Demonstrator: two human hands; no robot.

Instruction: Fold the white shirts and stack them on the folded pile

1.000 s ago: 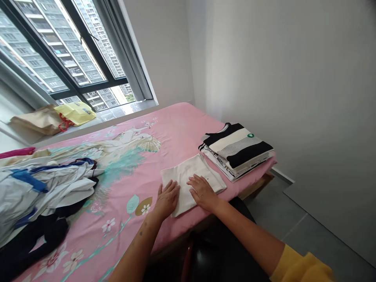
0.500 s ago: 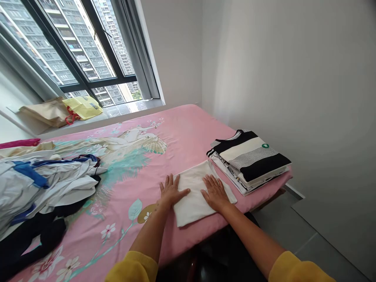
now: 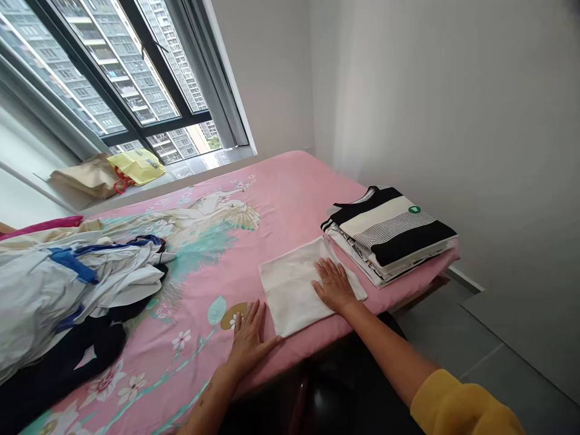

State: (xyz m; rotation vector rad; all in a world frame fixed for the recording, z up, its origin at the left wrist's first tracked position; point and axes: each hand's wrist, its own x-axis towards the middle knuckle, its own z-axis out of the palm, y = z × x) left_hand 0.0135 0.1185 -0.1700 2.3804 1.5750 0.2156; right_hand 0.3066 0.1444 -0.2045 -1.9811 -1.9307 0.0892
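A white folded garment (image 3: 294, 287) lies flat near the front edge of the bed; its exact kind I cannot tell. My right hand (image 3: 334, 283) rests on its right half with the fingers stretched out. Beside the garment's near left corner is my left hand (image 3: 249, 339), fingers spread and the thumb pointing at that corner. Neither hand grips anything. To the right of the white garment sits a stack of folded clothes (image 3: 389, 232), with a black, cream and striped top uppermost bearing a round green mark.
A loose heap of clothes (image 3: 90, 278), white, blue and black, covers the left of the pink flowered bedsheet (image 3: 290, 199). Paper bags, one brown (image 3: 90, 175) and one yellow (image 3: 138, 166), are on the windowsill. A grey wall (image 3: 430, 109) stands along the right.
My left hand has left the white garment and moved left and toward me, onto the bedsheet. My right hand stays on the garment. The view has shifted slightly.
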